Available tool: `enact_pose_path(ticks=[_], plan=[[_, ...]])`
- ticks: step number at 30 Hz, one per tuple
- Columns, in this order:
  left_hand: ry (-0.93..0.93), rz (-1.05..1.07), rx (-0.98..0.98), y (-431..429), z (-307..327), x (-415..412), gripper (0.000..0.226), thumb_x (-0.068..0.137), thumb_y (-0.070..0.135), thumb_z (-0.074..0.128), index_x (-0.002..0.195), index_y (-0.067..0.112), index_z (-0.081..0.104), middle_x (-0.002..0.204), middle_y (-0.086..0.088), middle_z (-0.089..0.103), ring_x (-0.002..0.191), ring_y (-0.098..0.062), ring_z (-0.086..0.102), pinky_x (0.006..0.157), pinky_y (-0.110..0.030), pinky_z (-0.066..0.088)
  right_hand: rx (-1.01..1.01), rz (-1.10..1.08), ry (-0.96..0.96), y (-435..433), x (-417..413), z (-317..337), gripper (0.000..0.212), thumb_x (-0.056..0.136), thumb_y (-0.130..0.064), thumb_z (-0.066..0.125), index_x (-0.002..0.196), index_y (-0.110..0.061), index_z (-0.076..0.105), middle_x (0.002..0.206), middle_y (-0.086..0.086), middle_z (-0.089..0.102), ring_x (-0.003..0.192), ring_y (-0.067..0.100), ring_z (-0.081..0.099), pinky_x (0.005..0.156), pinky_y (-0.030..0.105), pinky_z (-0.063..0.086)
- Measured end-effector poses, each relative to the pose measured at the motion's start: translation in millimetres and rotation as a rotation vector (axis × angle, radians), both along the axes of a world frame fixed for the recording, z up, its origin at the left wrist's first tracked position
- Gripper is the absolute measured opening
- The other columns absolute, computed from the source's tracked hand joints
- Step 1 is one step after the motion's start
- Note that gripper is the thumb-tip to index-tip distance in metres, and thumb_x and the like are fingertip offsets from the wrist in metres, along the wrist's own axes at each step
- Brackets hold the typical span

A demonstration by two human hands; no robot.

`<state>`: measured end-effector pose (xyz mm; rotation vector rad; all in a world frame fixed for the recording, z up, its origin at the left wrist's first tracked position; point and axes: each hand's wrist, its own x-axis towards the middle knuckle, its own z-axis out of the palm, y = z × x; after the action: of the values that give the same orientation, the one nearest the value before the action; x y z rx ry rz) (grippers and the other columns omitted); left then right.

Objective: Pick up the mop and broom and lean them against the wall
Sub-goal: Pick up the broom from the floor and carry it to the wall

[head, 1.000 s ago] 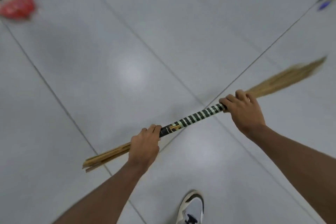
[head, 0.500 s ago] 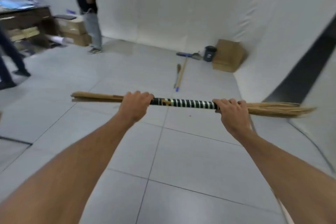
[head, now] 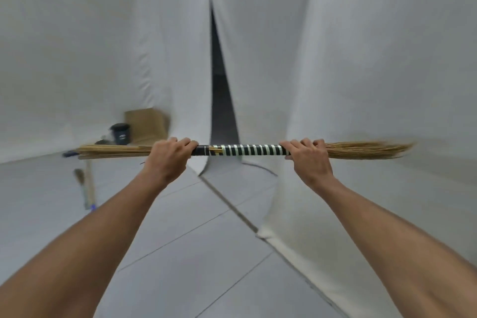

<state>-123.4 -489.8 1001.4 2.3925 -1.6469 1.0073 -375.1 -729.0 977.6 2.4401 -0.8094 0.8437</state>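
Here, both hands, left hand (head: 169,156) and right hand (head: 307,156), clench the straw broom with striped black-and-white binding (head: 242,150) level, presumably for balanced carrying toward the white draped wall (head: 374,59).

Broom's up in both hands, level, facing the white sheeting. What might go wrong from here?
1. The wall looks like loose cloth; a leaned broom may slide down it.
2. The long-handled tool lying on the floor, probably the mop, is a trip hazard.
3. The bristle end past the right hand could snag the sheeting.
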Motion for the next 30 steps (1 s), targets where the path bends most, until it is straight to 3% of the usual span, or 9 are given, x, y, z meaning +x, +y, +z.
enact_pose_path(ticks=[3, 6, 9, 19, 23, 30], plan=[[-0.033, -0.120, 0.008, -48, 6, -45, 0.025, 0.090, 0.011, 0.052, 0.111, 0.020, 0.063, 0.092, 0.001, 0.069, 0.071, -0.025, 0.064, 0.050, -0.030, 0.037, 0.029, -0.132, -0.007, -16, -75, -2, 0.036, 0.087, -0.029, 0.068, 0.122, -0.035, 0.060, 0.102, -0.011, 0.073, 0.086, 0.021, 0.065, 0.078, 0.040, 0.040], [-0.032, -0.263, 0.007, -94, 1, -90, 0.033, 0.092, 0.010, 0.046, 0.120, 0.022, 0.059, 0.103, 0.002, 0.069, 0.079, -0.023, 0.065, 0.059, -0.033, 0.049, 0.049, -0.263, -0.002, -26, -143, -11, 0.037, 0.083, -0.029, 0.073, 0.118, -0.035, 0.062, 0.098, -0.012, 0.074, 0.083, 0.020, 0.065, 0.075, 0.038, 0.040], [-0.017, -0.392, 0.023, -140, -5, -149, 0.035, 0.091, 0.012, 0.043, 0.121, 0.025, 0.057, 0.107, 0.004, 0.068, 0.087, -0.024, 0.065, 0.067, -0.034, 0.049, 0.069, -0.390, 0.004, -30, -224, -23, 0.038, 0.080, -0.029, 0.076, 0.116, -0.036, 0.063, 0.093, -0.012, 0.073, 0.080, 0.019, 0.064, 0.073, 0.037, 0.039], [-0.058, -0.668, 0.133, -258, -37, -397, 0.030, 0.087, 0.013, 0.057, 0.115, 0.021, 0.059, 0.097, 0.004, 0.067, 0.080, -0.024, 0.065, 0.057, -0.034, 0.044, 0.101, -0.737, -0.042, -31, -495, -60, 0.036, 0.090, -0.023, 0.064, 0.124, -0.035, 0.059, 0.104, -0.013, 0.071, 0.089, 0.019, 0.064, 0.079, 0.038, 0.040], [-0.028, -0.754, 0.201, -299, -69, -509, 0.033, 0.085, 0.010, 0.055, 0.117, 0.021, 0.057, 0.097, 0.003, 0.067, 0.081, -0.026, 0.065, 0.058, -0.034, 0.042, 0.181, -0.812, -0.017, -42, -605, -94, 0.038, 0.090, -0.024, 0.064, 0.126, -0.035, 0.059, 0.104, -0.014, 0.072, 0.088, 0.018, 0.063, 0.080, 0.038, 0.042], [0.022, -0.889, 0.343, -375, -169, -712, 0.036, 0.079, 0.009, 0.068, 0.114, 0.019, 0.065, 0.093, 0.001, 0.070, 0.073, -0.025, 0.066, 0.061, -0.036, 0.055, 0.362, -0.966, 0.049, -68, -798, -185, 0.045, 0.075, -0.015, 0.079, 0.115, -0.033, 0.068, 0.094, -0.013, 0.073, 0.080, 0.019, 0.065, 0.072, 0.037, 0.047]])
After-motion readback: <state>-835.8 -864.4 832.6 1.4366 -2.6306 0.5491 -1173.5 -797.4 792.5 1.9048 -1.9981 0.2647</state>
